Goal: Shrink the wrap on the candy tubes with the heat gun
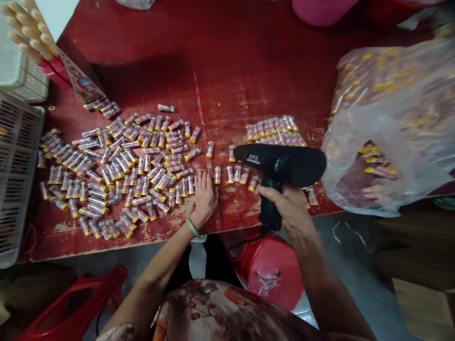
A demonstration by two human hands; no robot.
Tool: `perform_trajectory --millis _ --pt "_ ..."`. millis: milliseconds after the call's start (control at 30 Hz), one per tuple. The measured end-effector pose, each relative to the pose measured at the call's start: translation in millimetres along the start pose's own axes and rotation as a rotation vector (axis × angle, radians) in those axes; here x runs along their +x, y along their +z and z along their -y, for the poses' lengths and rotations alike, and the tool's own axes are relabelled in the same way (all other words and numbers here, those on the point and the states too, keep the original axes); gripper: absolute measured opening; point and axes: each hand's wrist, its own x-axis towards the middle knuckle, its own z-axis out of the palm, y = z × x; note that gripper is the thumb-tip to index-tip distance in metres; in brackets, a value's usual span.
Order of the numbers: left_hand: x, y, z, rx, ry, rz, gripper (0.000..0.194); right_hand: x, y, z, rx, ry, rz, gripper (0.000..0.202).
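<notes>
My right hand is wrapped round the handle of a black hair dryer, whose nozzle points left over the table. Below and beside the nozzle stand a few small clear tubes with yellow ends and purple labels. My left hand, a pale green bangle on its wrist, lies on the tabletop with fingers stretched forward. Its fingertips are beside a single tube and the right edge of a large spread of similar tubes. Behind the dryer, more tubes lie in neat rows, partly hidden by it.
The red worn table ends just in front of my body. A plastic bag of yellow-ended pieces sits at right. White crates and a printed box stand at left. Red stools are below the edge.
</notes>
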Motion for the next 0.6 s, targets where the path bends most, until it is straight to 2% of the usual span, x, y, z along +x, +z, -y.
perform_trajectory --millis 100,167,267,367,467,600 --pt "26 -2.8 10 -0.013 0.031 -0.009 0.056 19 -4 4 0.15 -0.023 -0.102 0.032" --pt "55 -0.9 14 -0.011 0.034 -0.013 0.058 22 -7 6 0.155 0.001 -0.05 0.034" --pt "100 6.0 17 0.004 0.068 0.069 0.065 19 -12 1 0.144 0.078 0.087 0.038" --pt "133 14.0 17 0.022 0.127 0.181 0.066 13 -23 -13 0.16 0.041 0.028 0.039" --pt "142 18.2 18 0.012 0.176 0.238 0.059 -7 -41 -30 0.1 0.059 -0.009 0.041" --pt "128 15.0 20 -0.024 0.182 0.227 0.054 -54 -53 -47 0.017 0.213 0.082 0.037"
